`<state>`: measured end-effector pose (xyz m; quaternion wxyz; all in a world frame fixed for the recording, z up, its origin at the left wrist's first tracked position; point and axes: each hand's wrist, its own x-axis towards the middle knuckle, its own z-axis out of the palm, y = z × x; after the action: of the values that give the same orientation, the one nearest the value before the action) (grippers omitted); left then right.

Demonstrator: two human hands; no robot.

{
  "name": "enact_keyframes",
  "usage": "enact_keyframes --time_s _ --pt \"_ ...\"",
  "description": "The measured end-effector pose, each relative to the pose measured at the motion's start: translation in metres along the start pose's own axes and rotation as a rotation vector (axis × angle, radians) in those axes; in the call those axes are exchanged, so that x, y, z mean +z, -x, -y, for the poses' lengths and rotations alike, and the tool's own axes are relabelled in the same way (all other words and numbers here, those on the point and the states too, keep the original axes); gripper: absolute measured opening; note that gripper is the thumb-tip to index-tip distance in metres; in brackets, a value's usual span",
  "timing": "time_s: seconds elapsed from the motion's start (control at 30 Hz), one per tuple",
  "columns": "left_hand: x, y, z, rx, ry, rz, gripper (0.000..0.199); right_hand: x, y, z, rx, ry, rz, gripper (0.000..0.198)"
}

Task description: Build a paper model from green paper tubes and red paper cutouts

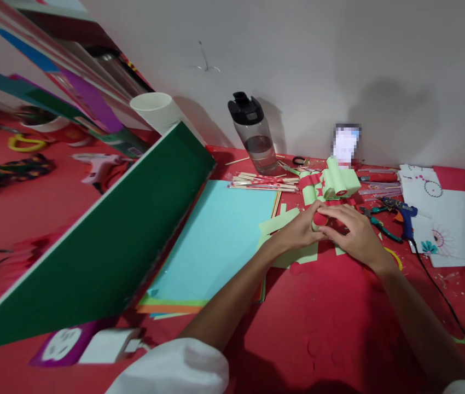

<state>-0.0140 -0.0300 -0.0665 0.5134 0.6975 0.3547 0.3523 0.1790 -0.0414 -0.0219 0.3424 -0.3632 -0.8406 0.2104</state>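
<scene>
My left hand [298, 229] and my right hand [354, 231] meet over the red table, fingers closed round a small paper roll [320, 220]. The roll is pale green at its side, and its upward end is covered by a red disc. Just beyond my hands sits a light green paper model [351, 181] made of rolls and a box shape, with red bands and stars. Pale green paper pieces [304, 256] lie beneath my left hand. A loose red disc [295, 268] rests by their near edge.
Blue paper sheets [216, 230] are stacked at left beside a leaning green board [105, 241]. A water bottle [259, 145], wooden sticks [261, 182] and a lit phone [345, 143] stand or lie at the back. Pliers [384, 227] and a corded glue gun [407, 216] lie right.
</scene>
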Motion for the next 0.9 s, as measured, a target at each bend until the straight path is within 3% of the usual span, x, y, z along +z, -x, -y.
enact_keyframes --time_s 0.27,0.53,0.8,0.9 --pt "-0.0009 0.0002 0.0069 0.002 -0.047 -0.006 0.034 -0.0004 0.0002 -0.0020 -0.022 -0.026 -0.021 0.028" --pt "0.0004 -0.0012 0.0020 0.031 -0.041 -0.007 0.041 -0.0023 -0.0013 0.0001 0.077 -0.152 -0.062 0.029" --pt "-0.0003 0.0004 0.0001 -0.028 -0.001 0.005 0.057 -0.0037 -0.0024 -0.0040 0.152 -0.193 -0.056 0.037" --pt "-0.0004 0.0004 0.0007 -0.021 0.001 0.012 0.053 -0.0019 -0.0018 -0.0061 0.189 -0.223 -0.031 0.036"
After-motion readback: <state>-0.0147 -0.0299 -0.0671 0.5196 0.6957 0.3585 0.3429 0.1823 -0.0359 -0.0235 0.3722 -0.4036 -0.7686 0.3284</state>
